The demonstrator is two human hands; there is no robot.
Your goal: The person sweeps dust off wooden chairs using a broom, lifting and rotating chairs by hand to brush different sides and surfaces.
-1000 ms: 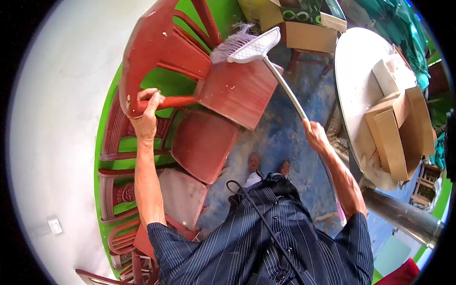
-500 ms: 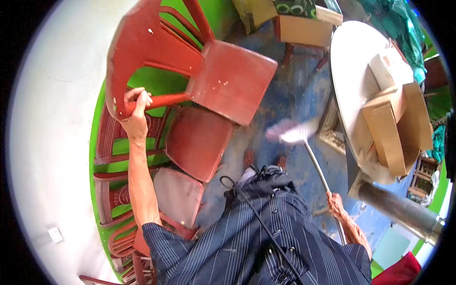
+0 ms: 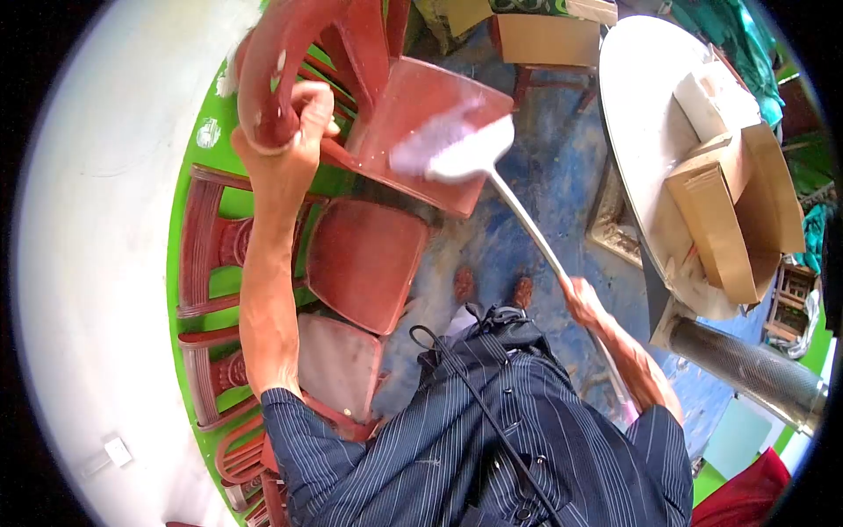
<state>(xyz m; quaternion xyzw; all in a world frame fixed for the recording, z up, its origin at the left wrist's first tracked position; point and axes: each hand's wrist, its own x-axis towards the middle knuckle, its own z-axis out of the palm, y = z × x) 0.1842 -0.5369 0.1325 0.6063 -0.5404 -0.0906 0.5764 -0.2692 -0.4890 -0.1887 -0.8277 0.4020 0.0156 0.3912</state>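
Note:
My left hand (image 3: 303,132) grips the arm of a red wooden chair (image 3: 421,97) at the upper left, and the chair's curved back rises close to the camera. In my right hand (image 3: 584,303) is the pale handle of a broom (image 3: 531,228), its fingers closed round it. The broom's white head with light purple bristles is blurred and lies over the front part of the chair's seat. Whether the bristles touch the seat, I cannot tell.
More red chairs (image 3: 369,263) line the white wall (image 3: 105,220) on the left. To the right stands a round white table (image 3: 641,114) bearing an open cardboard box (image 3: 720,228). A ridged metal cylinder (image 3: 746,364) is below it. Another box (image 3: 544,39) rests at the top.
The broom head has swung from low over the floor back up over the chair seat. The held chair's back has shifted and turned, with my left hand still round its arm.

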